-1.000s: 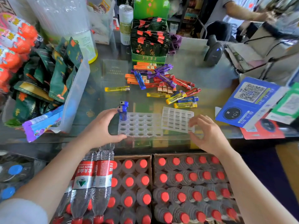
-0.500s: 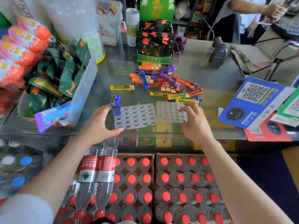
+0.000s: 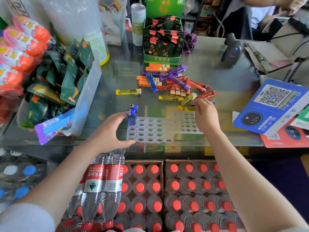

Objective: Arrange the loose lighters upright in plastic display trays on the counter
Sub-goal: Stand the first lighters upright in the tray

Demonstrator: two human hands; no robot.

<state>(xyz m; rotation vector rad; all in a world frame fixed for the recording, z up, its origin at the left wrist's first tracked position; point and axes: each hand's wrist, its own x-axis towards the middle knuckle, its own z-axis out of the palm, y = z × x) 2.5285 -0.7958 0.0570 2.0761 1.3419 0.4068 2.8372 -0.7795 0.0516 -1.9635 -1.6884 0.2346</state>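
Observation:
Two clear plastic trays lie side by side on the glass counter: a round-holed tray (image 3: 150, 131) and a square-holed tray (image 3: 185, 121). Two blue lighters (image 3: 132, 114) stand upright in the round-holed tray's far left corner. My left hand (image 3: 108, 133) grips that tray's left edge, thumb at the near corner. My right hand (image 3: 206, 114) reaches over the square-holed tray and pinches a yellow lighter (image 3: 186, 101), lifted at a tilt. A loose pile of lighters (image 3: 172, 79), orange, purple, red, blue, lies behind. Single yellow lighters (image 3: 128, 92) lie flat.
A clear bin of snack packets (image 3: 66, 77) stands left. A green display box (image 3: 161, 46) stands behind the pile, a barcode scanner (image 3: 231, 51) at back right. Blue QR code cards (image 3: 274, 104) lie right. Water bottle crates (image 3: 167, 195) sit below the counter edge.
My right hand moved from the square-holed tray's near right corner forward to the pile and picked up a yellow lighter. My left hand stayed on the round-holed tray.

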